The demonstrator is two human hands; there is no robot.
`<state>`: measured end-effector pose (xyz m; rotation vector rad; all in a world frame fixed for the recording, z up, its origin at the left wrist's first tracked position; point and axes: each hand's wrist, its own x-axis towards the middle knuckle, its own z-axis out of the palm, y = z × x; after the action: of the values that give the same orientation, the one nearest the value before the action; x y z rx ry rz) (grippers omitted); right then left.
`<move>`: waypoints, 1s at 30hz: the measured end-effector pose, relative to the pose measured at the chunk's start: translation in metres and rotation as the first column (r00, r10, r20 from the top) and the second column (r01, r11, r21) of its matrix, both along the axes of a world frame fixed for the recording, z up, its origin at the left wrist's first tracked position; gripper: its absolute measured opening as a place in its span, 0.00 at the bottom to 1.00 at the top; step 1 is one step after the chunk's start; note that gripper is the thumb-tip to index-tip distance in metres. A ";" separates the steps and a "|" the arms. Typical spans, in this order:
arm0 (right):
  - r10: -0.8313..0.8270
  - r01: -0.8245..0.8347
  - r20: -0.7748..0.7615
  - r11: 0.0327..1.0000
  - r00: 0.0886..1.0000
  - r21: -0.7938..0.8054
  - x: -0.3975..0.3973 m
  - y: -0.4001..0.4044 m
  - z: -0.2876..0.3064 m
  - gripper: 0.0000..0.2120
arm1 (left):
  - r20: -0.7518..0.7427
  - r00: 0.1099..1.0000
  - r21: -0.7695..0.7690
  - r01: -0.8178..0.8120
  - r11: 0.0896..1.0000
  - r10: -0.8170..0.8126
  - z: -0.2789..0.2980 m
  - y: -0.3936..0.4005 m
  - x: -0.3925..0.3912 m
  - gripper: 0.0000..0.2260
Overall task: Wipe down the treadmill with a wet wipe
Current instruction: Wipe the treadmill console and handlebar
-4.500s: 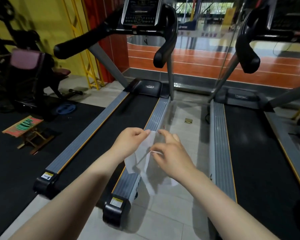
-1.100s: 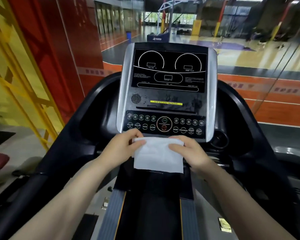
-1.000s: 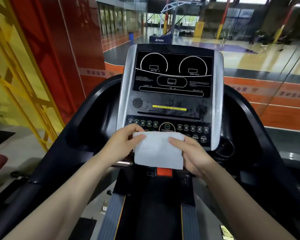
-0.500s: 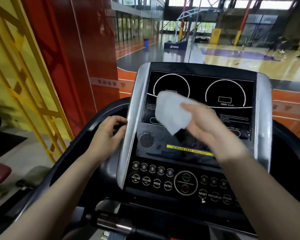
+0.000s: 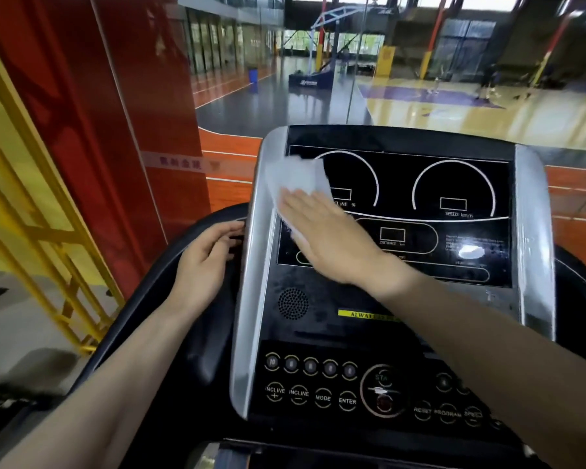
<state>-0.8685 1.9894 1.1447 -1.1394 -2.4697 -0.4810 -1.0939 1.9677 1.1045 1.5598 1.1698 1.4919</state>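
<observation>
Treadmill console [image 5: 396, 265], a tall glossy black display panel framed by two curved brushed-silver side rails, fills the centre of the head view and tilts back away from the person. The white wet wipe [image 5: 298, 182], a thin, limp, slightly translucent sheet, lies flat against the upper left corner of the panel, overlapping the left dial graphic and touching the left silver rail [image 5: 254, 265].

Right hand [image 5: 322, 231]: fingers straight and together, palm down, pressing the wipe onto the panel. The hand covers the lower part of the sheet; the upper part projects beyond the fingertips. No curl or pinch is visible.

Left hand [image 5: 205, 262]: fingers loosely bent around the black plastic housing [image 5: 170, 286] just beside the left rail, apparently steadying the body. It holds nothing else.

Governing relation: the unwiped area lies to the right of and below the pressing hand. The panel's long axis runs top to bottom, and the right dial graphic [image 5: 454, 191], the lower readout zone and the button rows [image 5: 318, 384] are all uncovered. The right hand is the only one on the wipe and is therefore the working hand.

Surface notes:
- The black panel is smooth and reflective; a bright glare spot sits at its right side.
- Faint speckling shows around the round speaker grille [image 5: 293, 303], probably dust or residue.
- The flush membrane-type buttons should allow the wipe to pass over them without snagging.
</observation>
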 end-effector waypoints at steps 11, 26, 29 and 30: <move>0.048 -0.052 0.237 0.999 0.970 0.011 0.042 0.035 0.057 0.25 | -0.037 0.996 0.070 0.085 0.994 -0.082 -0.004 0.013 0.001 0.15; 0.009 -0.009 0.083 1.000 0.996 -0.001 0.060 0.013 0.054 0.23 | -0.061 0.985 0.093 0.168 0.981 -0.163 0.003 0.005 0.009 0.21; -0.212 0.218 -0.085 0.974 0.974 0.065 0.042 0.019 0.051 0.24 | -0.119 0.984 0.110 0.143 0.984 -0.129 0.001 0.007 0.008 0.21; -0.151 0.149 0.002 0.980 0.989 0.133 0.040 0.004 0.033 0.23 | -0.147 0.983 0.128 0.132 0.983 -0.113 0.000 0.008 0.007 0.21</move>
<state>-0.8284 1.9934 1.1779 -1.2768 -2.3328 -0.6860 -1.0865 1.9760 1.1046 1.8206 1.0450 1.4267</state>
